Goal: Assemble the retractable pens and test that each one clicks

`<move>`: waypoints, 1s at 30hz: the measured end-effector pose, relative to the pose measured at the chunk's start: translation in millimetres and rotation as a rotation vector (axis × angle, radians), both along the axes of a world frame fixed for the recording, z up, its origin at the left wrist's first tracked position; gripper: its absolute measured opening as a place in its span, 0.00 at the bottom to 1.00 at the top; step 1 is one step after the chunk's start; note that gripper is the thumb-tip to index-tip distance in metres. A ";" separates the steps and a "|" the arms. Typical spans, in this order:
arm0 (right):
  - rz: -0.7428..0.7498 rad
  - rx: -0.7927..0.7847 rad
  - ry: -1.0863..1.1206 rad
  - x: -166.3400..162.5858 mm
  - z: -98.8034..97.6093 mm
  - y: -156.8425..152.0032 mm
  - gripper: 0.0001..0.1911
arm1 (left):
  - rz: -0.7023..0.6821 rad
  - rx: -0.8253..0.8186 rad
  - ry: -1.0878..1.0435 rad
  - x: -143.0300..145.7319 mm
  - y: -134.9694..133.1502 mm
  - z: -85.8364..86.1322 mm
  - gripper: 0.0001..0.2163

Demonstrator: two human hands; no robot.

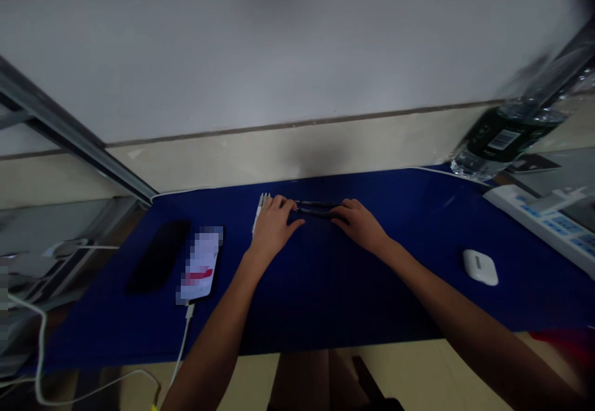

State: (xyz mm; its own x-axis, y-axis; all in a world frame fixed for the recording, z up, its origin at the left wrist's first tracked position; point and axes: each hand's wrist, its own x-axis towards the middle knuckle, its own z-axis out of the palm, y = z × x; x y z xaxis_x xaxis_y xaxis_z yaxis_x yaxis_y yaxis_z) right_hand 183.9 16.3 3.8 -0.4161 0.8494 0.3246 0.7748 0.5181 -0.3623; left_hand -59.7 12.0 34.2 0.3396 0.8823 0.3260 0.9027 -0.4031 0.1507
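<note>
White wall (260,51) over a beige skirting band (288,150); blue desk mat (353,287) runs along its foot. Both forearms reach forward from the lower edge of view, palms down; left hand (274,228) and right hand (360,225) sit close together near the mat's far edge; fingers curve down onto opposite ends of a dark slender object (316,207) lying crosswise between them on the mat; cannot tell whether either grip is closed round it. White stick-like item (257,212) just beside the left hand; phone (202,262), screen blurred, lies left of it, white cable (184,336) attached; dark slab (158,256) alongside. Right side: closed white earbud case (480,267); power strip (539,225); tilted plastic water bottle (511,132), dark label, contents unclear.
</note>
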 end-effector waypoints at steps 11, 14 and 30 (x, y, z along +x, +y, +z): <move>0.138 0.004 0.102 -4.3 3.0 -1.9 0.06 | -0.218 -0.057 0.106 17.5 -7.2 -9.7 0.14; 0.153 0.012 0.129 -5.5 7.2 -4.1 0.05 | -0.246 -0.116 0.132 20.4 -7.7 -8.7 0.13; 0.198 -0.120 -0.037 -9.8 5.9 -10.9 0.12 | -0.200 -0.049 0.252 32.6 -17.1 -11.3 0.12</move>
